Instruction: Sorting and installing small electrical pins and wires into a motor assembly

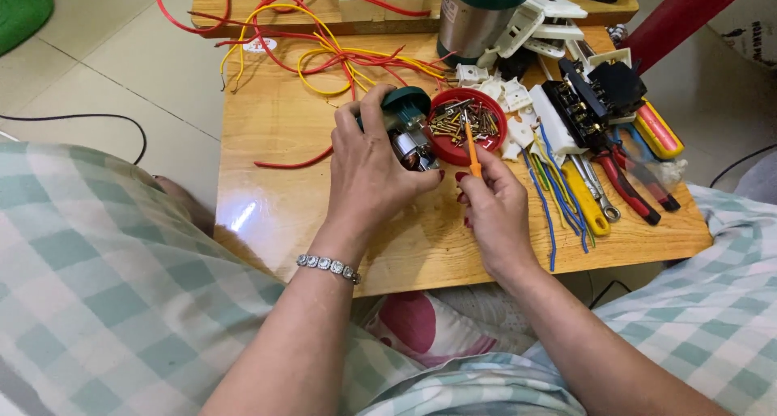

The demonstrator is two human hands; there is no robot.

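Observation:
My left hand [368,169] grips a small electric motor [407,129] with a green cap and bare metal windings, held just above the wooden table [275,214]. My right hand [494,210] pinches a thin orange-handled screwdriver [471,150], its tip pointing up toward the motor and a red round dish [441,145] full of several brass screws. The two hands are close together, nearly touching at the thumbs. A silver bracelet sits on my left wrist.
Red and yellow wires [324,56] tangle across the back of the table. White plastic parts [506,96], a black terminal block [587,100], red-handled pliers [631,185], yellow-handled tools [584,201] and blue wires [550,197] lie to the right. A metal cylinder [469,19] stands behind.

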